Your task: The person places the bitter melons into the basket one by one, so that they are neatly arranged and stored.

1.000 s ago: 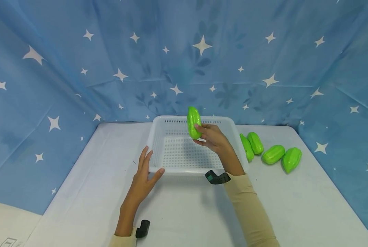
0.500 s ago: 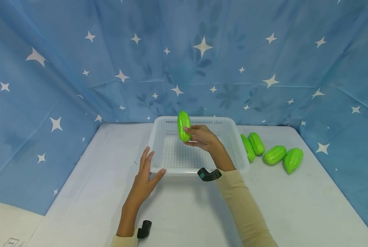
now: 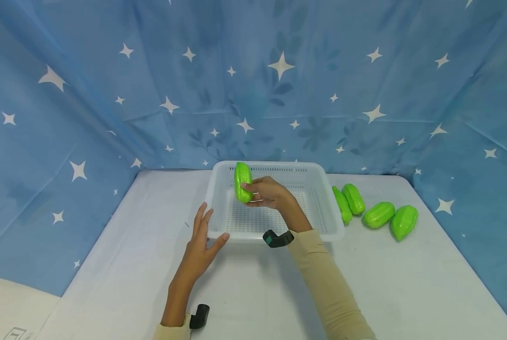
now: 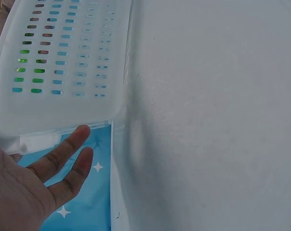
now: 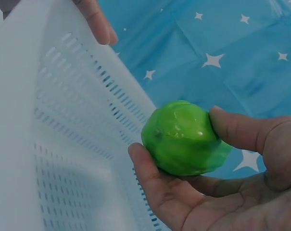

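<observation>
My right hand (image 3: 271,192) pinches a glossy, bright green ridged gourd (image 3: 242,182) between thumb and fingers. It holds the gourd nearly upright above the left part of a white perforated plastic basket (image 3: 274,235). In the right wrist view the gourd's rounded end (image 5: 179,137) faces the camera, beside the basket wall. My left hand (image 3: 197,252) is at the basket's near-left corner, fingers spread and fairly straight. Seen from the left wrist, fingertips (image 4: 80,132) come right up to the basket's rim. The visible basket floor holds nothing.
Several similar green gourds (image 3: 378,215) lie on the white-covered table (image 3: 389,283) to the right of the basket. One of them is partly hidden by the basket's right side. A blue curtain with white stars (image 3: 253,94) hangs behind and along both sides.
My right hand has carried the gourd leftward over the basket and slightly down. The left hand stays at the corner, and the other gourds have not moved.
</observation>
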{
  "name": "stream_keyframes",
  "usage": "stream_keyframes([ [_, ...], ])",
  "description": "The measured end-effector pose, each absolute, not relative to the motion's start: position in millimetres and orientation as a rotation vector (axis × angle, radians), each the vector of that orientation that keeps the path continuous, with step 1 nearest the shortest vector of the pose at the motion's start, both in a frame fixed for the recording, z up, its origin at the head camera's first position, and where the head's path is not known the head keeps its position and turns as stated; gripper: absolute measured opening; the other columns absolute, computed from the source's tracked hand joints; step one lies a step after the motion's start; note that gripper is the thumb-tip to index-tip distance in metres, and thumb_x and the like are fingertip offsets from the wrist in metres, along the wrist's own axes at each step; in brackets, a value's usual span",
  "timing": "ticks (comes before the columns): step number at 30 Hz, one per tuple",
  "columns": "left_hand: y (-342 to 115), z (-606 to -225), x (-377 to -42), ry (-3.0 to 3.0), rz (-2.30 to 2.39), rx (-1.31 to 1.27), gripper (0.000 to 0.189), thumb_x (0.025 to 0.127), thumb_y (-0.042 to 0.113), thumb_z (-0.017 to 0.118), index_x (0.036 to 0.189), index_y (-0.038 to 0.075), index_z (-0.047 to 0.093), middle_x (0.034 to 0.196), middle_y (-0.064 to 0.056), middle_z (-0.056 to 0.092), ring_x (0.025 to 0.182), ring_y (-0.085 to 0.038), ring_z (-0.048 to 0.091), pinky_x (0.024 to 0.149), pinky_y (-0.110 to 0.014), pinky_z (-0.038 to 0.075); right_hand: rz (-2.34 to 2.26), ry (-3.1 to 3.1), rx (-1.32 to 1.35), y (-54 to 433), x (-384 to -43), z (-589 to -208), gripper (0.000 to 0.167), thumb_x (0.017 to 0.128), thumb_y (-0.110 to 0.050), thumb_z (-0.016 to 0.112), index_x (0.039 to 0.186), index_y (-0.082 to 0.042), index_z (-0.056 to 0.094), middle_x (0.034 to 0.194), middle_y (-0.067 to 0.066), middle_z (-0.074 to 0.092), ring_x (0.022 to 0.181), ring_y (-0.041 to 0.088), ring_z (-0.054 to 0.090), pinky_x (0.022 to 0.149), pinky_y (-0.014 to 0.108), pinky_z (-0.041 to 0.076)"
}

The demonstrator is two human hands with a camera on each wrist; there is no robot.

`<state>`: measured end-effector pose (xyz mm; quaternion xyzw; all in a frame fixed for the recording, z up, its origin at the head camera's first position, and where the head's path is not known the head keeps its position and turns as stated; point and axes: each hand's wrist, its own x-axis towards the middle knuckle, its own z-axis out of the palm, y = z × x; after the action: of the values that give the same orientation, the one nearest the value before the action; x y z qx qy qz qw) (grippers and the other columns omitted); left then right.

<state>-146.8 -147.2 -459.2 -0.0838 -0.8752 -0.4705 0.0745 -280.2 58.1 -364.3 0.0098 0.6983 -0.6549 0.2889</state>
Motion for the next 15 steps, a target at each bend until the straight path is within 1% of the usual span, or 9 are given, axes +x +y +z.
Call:
stream_keyframes([
  [7,-146.9,-459.0,-146.8,-2.627,-1.397,-0.259,0.082,0.093,0.048,0.062,0.156,0.019,0.019,0.164,0.012,-0.003,0.132,-0.035,0.05,0.096,-0.051,0.052,-1.694,1.856,0.0,53.3,-281.7,-368.7,0.049,0.096,-0.019,0.063,0.135,0.006,0.047,0.115,0.014,0.061,0.092,0.021,0.068,0.094,0.041,0.055],
  [11,-147.1,-458.4,-147.3,-2.626,-1.384,-0.26,0.082,0.093,0.049,0.061,0.156,0.019,0.019,0.164,0.013,-0.003,0.131,-0.034,0.051,0.096,-0.051,0.052,-1.689,1.847,-0.007,50.7,-284.7,-373.7,0.049,0.096,-0.019,0.063,0.134,0.007,0.047,0.115,0.016,0.061,0.095,0.025,0.069,0.095,0.043,0.054],
  [15,-146.9,-459.7,-148.1,-2.626,-1.38,-0.263,0.082,0.093,0.049,0.061,0.156,0.019,0.018,0.164,0.012,-0.003,0.135,-0.035,0.047,0.097,-0.052,0.051,-1.689,1.848,0.018,47.3,-286.6,-380.3,0.047,0.095,-0.019,0.065,0.131,0.007,0.05,0.115,0.016,0.062,0.099,0.027,0.068,0.098,0.046,0.052],
])
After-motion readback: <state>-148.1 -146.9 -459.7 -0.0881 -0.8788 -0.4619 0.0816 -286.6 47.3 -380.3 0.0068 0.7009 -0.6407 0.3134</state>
